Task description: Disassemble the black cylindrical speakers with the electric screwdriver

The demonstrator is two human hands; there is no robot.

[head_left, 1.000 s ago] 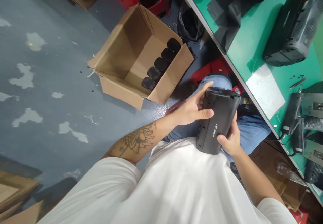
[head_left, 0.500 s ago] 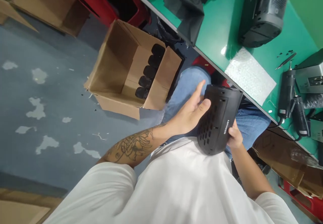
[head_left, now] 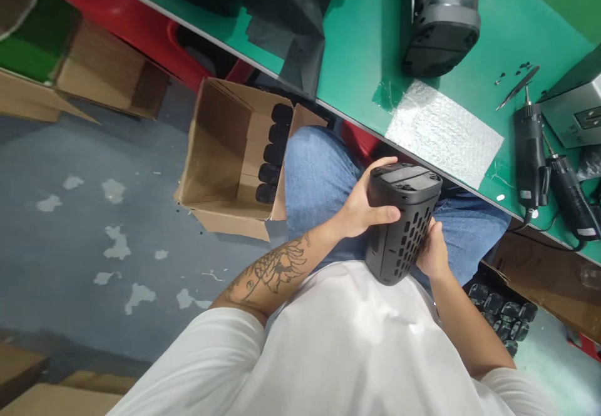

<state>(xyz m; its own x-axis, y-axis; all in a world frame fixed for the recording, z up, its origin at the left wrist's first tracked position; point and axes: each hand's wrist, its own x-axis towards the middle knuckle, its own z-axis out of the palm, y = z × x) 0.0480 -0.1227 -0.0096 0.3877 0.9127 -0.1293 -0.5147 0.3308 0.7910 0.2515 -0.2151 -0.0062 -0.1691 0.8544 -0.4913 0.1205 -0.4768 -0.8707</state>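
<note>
Over my lap, against the white shirt, I hold a black speaker-like housing (head_left: pixel 404 228) with rows of slots in its side. Its flat end with dark recesses faces up toward the table edge. My left hand (head_left: pixel 364 206) grips the upper left of it, thumb across the side and fingers around the far edge. Lower on the right side, my right hand (head_left: pixel 432 250) is closed around it, its fingers mostly hidden behind. A similar black unit (head_left: pixel 441 34) with a mesh panel stands on the green table (head_left: pixel 357 91).
Several black units lie in an open cardboard box (head_left: pixel 220 147) left of my knee. On the table are a silvery bubble sheet (head_left: pixel 444 131), two electric screwdrivers (head_left: pixel 528 153), tweezers (head_left: pixel 519 87), small dark pieces and a metal box (head_left: pixel 577 103). More dark parts (head_left: pixel 502 313) sit lower right.
The housing has been turned in my hands: its lettered face is out of sight, and its slotted side and end now show. My view has shifted, moving the table and box within it.
</note>
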